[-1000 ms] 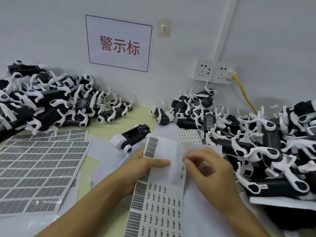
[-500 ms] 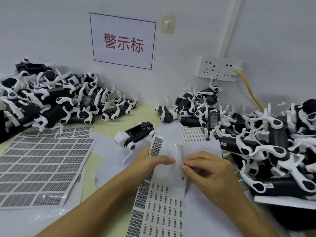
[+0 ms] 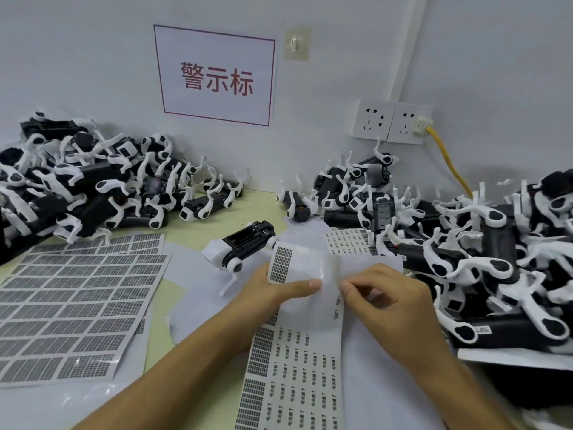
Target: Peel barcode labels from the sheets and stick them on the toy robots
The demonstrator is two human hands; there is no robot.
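A long label sheet (image 3: 294,361) with small barcode stickers runs from the bottom edge up to the middle of the table. My left hand (image 3: 273,290) holds its upper part, the thumb lying across the bare backing. My right hand (image 3: 384,299) pinches at the sheet's right edge with thumb and forefinger; whether a label is lifted I cannot tell. Just beyond the hands one black-and-white toy robot (image 3: 242,246) lies on its side, belly slot facing up.
Heaps of toy robots fill the left back (image 3: 86,187) and the right side (image 3: 483,249). Large barcode sheets (image 3: 74,308) lie flat at the left. A smaller sheet (image 3: 348,242) sits behind the hands. Wall sockets (image 3: 390,122) with a yellow cable are at the back.
The view has drifted slightly, so everything sits a little lower. My right fingers have closed in tighter on the sheet's right edge. My left hand keeps the same hold.
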